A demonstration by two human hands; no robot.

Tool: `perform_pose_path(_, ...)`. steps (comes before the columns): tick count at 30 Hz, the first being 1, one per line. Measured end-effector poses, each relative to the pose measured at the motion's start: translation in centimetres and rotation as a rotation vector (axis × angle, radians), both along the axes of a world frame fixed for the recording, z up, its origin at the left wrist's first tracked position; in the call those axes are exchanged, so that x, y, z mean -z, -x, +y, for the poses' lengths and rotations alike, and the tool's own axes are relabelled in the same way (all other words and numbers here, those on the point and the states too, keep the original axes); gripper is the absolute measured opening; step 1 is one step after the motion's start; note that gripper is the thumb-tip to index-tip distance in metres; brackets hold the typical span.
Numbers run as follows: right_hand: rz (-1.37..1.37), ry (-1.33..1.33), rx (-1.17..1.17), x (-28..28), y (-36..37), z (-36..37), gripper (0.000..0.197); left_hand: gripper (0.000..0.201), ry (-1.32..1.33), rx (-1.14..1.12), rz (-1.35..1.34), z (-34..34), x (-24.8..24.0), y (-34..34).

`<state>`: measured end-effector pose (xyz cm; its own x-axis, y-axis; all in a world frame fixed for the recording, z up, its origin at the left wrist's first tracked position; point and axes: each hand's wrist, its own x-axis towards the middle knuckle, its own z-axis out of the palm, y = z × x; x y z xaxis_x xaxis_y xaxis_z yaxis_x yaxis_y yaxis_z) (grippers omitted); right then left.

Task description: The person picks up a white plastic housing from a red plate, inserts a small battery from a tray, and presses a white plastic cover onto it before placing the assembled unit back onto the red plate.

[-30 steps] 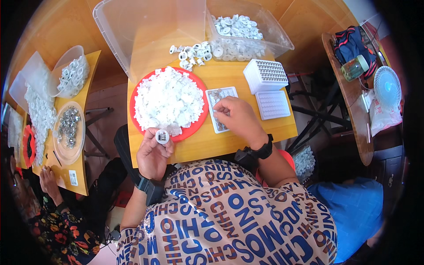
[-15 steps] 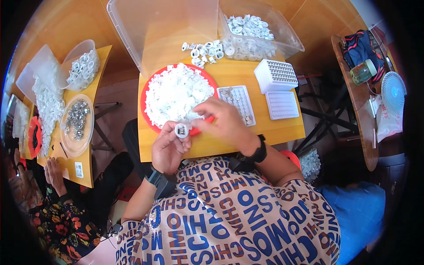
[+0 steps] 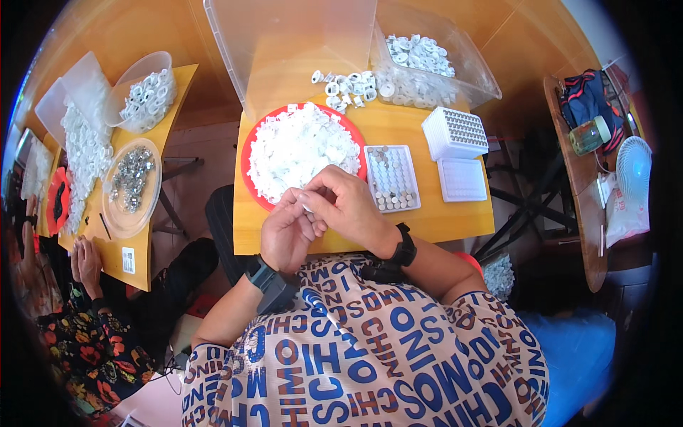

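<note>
Both my hands meet just in front of the red round tray [image 3: 247,162], which is heaped with small white plastic pieces [image 3: 302,149]. Between the fingers of my left hand [image 3: 283,235] is a small round white plastic part [image 3: 307,208], mostly covered by fingers. My right hand [image 3: 350,212] reaches over from the right, thumb and forefinger closed against that part. Whatever else its fingertips may pinch is hidden. Just right of my right hand lies a white compartment tray [image 3: 390,171] with small round metal discs [image 3: 402,198] in some of its places.
Stacked white trays [image 3: 452,142] with metal pieces stand at the right, behind another white tray [image 3: 462,180]. Loose white rings [image 3: 345,89] and a clear bin [image 3: 477,80] of white parts are at the back. At the left table, a co-worker's hand [image 3: 87,265] rests near a plate of metal parts [image 3: 151,203].
My right hand has come in closer to my left, its fingers now over the round white part, which was plainly visible before. The view has shifted slightly.
</note>
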<state>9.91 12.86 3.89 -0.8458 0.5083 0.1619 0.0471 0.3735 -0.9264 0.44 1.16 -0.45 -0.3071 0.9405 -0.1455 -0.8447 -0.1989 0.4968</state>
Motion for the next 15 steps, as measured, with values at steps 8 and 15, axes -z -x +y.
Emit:
perform_pose_path(8,0.021,-0.116,0.058,0.75,0.37,-0.64,0.016,0.016,-0.006,-0.049,-0.055,-0.28,0.30,-0.70)
perform_pose_path(15,-0.008,-0.087,0.048,0.10,0.43,-0.86,0.016,0.016,-0.009,-0.057,-0.056,-0.45,0.37,-0.34)
